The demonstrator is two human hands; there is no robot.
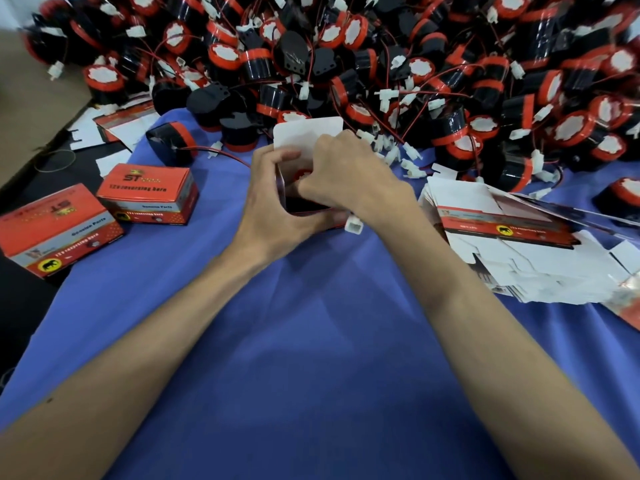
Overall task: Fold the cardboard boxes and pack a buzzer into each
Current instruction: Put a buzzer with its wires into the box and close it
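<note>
In the middle of the blue cloth I hold a small cardboard box (304, 133) with its white lid flap standing open at the far side. My left hand (277, 202) grips the box's left wall and base. My right hand (349, 178) has its fingers curled into the opening, pressing a red-and-black buzzer (300, 174) down inside; only a sliver of it shows. The buzzer's white connector (354, 224) sticks out below my right wrist.
A large heap of buzzers (381, 57) with red wires fills the far side. Two closed red boxes (149, 194) (57, 228) sit at the left. A stack of flat box blanks (519, 244) lies at the right. A loose buzzer (171, 140) lies on the cloth.
</note>
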